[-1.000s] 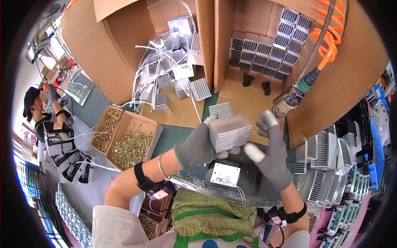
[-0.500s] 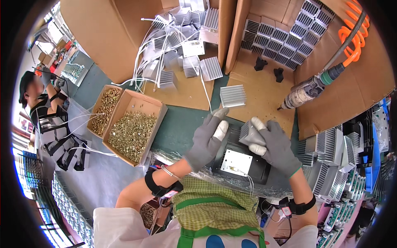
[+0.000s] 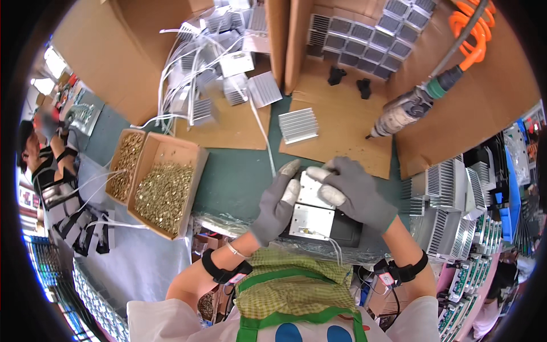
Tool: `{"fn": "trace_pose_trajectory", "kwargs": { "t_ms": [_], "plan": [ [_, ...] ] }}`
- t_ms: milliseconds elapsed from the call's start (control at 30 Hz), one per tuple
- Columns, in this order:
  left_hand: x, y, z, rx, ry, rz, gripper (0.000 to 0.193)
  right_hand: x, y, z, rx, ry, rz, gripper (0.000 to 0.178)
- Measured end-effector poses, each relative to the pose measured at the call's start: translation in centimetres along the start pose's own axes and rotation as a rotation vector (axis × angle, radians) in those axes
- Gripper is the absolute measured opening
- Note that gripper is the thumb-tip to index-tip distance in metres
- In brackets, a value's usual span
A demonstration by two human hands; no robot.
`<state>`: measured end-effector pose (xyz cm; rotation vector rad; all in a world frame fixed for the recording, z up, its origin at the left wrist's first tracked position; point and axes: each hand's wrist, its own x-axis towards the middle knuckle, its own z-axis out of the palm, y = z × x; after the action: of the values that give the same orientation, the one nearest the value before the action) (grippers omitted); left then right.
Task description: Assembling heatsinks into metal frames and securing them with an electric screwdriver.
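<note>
In the middle, a finned aluminium heat sink (image 3: 309, 194) lies with its flat plate side up, just beyond a second white plate (image 3: 319, 216) with two wire leads at its near edge. Both sit on a black holder (image 3: 346, 231). My right hand (image 3: 359, 196), in a grey glove with white fingertips, grips the far heat sink, thumb and fingers on its top and far edge. On the left side of it my left hand (image 3: 274, 208), gloved the same way, has its thumb and forefinger apart, close against the plate's left edge. Its other fingers are partly hidden.
Two cartons of brass-coloured screws (image 3: 165, 196) stand at the left. Behind are wired heat sinks (image 3: 228, 62) in a box and a lone heat sink (image 3: 299, 125) on cardboard. A power screwdriver (image 3: 399, 114) hangs at the right on an orange coiled hose (image 3: 470, 37). A co-worker (image 3: 54, 154) sits far left.
The heat sink in my right hand has turned from fins showing to flat side up and come down beyond the wired plate. My left hand has moved in beside it. The view has shifted.
</note>
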<state>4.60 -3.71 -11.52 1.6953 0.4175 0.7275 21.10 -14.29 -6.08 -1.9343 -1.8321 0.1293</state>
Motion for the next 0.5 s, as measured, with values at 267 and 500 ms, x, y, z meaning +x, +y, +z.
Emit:
{"fn": "trace_pose_trajectory", "kwargs": {
  "t_ms": [267, 500],
  "plan": [
    [0.0, -0.7, 0.7, 0.011, -0.011, -0.092, 0.048, 1.2, 3.4, 5.0, 0.313, -0.009, 0.155, 0.027],
    [0.1, 1.0, 1.2, 0.014, -0.004, -0.127, 0.047, 1.6, 1.2, 5.9, 0.132, 0.088, 0.215, 0.02]
  ]
}}
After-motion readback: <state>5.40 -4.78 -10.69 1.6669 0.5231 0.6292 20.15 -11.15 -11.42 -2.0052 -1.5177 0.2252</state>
